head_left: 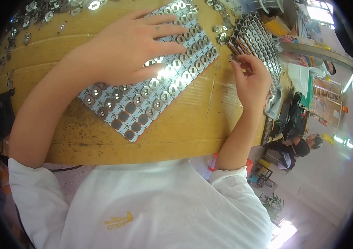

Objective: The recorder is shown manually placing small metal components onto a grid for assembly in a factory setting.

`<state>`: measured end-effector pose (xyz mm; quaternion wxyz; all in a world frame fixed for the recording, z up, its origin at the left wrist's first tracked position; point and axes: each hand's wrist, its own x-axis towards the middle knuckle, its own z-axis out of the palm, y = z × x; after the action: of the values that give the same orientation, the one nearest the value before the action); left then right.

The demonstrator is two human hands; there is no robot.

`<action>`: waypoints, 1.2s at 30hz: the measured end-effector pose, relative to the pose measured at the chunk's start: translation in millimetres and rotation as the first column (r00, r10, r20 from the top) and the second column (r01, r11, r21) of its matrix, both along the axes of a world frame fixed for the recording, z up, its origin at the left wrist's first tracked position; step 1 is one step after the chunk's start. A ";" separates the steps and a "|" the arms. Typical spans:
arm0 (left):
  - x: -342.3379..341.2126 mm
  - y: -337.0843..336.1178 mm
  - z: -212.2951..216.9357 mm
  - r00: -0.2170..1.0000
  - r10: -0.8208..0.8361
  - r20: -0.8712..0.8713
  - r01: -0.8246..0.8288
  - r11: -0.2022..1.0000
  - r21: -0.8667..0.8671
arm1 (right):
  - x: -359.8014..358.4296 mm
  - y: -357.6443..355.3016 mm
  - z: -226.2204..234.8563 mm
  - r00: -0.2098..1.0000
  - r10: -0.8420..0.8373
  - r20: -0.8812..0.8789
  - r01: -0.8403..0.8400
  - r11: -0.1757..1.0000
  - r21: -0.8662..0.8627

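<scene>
A worn yellow-brown surface (pixel 185 124) fills the frame, loose shiny metal pieces (pixel 39 16) scattered along its far left edge. The left hand (pixel 131 45) lies flat, its grip released and fingers spread, pressing on a white panel of round components (pixel 143 103) that runs diagonally across the middle of the surface. Further right, the right hand (pixel 253 81) has its grip pinched on a small metal part (pixel 239 59), just beside a dark tray of stacked parts (pixel 259 37) at the far right edge. Past that edge, a seated person (pixel 299 145) works on the pale workshop floor (pixel 330 182).
</scene>
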<state>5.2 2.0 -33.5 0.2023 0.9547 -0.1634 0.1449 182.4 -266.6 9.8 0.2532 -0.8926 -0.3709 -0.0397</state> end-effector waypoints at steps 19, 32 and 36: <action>-22.0 -34.3 46.9 0.963 0.247 -0.110 -0.216 0.948 0.234 | 13.3 -1.9 -16.0 0.979 -0.098 -0.179 0.121 0.985 0.122; -7.4 -15.0 5.4 0.963 0.267 0.047 -0.270 0.939 0.213 | 8.0 3.9 -20.4 0.980 0.063 -0.189 -0.041 0.992 0.122; -5.3 -18.9 0.9 0.956 0.286 0.060 -0.292 0.937 0.191 | 5.6 8.5 -29.8 0.993 0.057 -0.104 -0.043 0.990 0.135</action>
<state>-0.1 -16.9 -32.6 0.0805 0.9813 -0.0381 0.1709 188.0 -258.1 -19.9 0.3324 -0.8651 -0.3754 -0.0098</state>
